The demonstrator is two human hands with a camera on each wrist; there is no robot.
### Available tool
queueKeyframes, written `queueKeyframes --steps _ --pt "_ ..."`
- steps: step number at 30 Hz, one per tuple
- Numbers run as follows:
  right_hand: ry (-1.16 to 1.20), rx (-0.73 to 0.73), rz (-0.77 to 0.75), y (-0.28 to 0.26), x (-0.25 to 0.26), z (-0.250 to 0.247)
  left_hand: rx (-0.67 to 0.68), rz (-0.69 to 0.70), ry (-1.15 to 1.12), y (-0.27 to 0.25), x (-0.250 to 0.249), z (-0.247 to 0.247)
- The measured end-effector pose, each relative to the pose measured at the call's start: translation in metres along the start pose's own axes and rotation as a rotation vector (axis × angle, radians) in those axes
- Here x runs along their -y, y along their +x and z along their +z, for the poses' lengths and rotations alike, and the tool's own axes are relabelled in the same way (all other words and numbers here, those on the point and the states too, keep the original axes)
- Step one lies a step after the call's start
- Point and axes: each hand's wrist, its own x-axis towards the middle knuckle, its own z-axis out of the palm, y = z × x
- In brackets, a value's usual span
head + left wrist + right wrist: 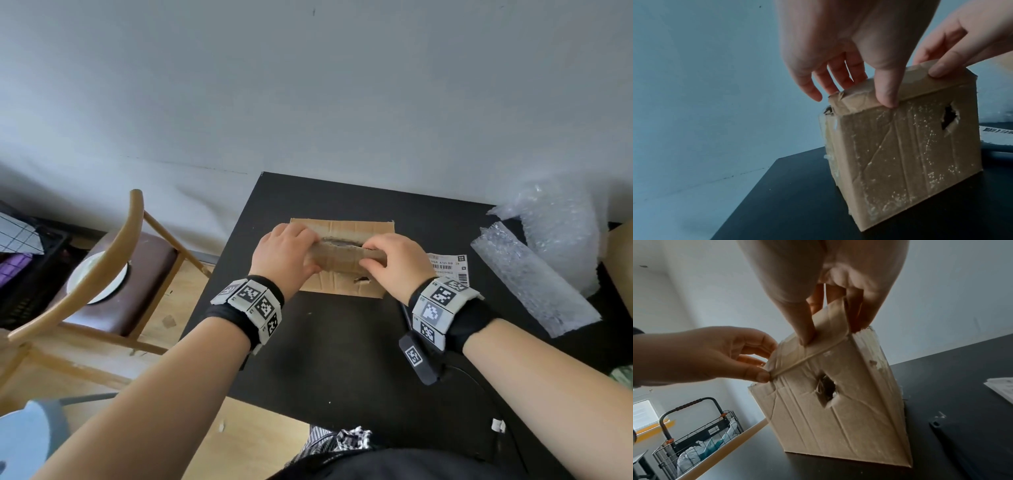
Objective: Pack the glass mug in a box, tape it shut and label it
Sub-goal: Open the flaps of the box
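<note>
A worn cardboard box [342, 279] stands on the black table [342, 359], with a torn hole [826, 392] in its near side. Both hands hold its near top flap [920, 84], which leans over the opening. My left hand [284, 253] pinches the flap's left end, thumb [887, 97] on the outer face and fingers behind. At the right end my right hand [387, 257] pinches it the same way, thumb [805, 331] in front. A slit of dark opening [339, 242] shows between the flaps. No glass mug is in sight. A printed label [448, 267] lies just right of the box.
Bubble wrap [534, 281] lies in a roll and a heap at the table's right side. A wooden chair [133, 240] with a white plate [92, 281] on its seat stands left of the table. A wire basket cart [694, 443] stands farther left. The wall is right behind the table.
</note>
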Motion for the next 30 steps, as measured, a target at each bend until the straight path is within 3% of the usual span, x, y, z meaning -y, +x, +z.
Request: queueKeyframes --steps 10,13,16,18,23,30 --pt "-0.049 0.004 -0.018 -0.008 0.001 0.004 -0.075 -0.005 -0.079 -0.013 -0.002 0.007" --pt "0.021 0.034 -0.021 -0.007 0.002 -0.001 -0.071 0.067 -0.015 -0.018 0.002 0.009" --pt "0.055 -0.045 0.006 0.001 0.004 -0.013 -0.039 0.076 0.051 -0.023 0.006 0.007" --pt "-0.005 -0.076 0.026 0.012 0.001 -0.02 -0.025 0.052 0.09 -0.023 0.011 0.007" --pt "-0.201 0.184 0.075 0.03 -0.001 -0.018 0.097 0.028 0.116 -0.026 0.016 0.013" --pt "-0.429 0.098 0.087 0.04 0.009 -0.007 0.187 -0.026 0.082 -0.038 0.012 0.029"
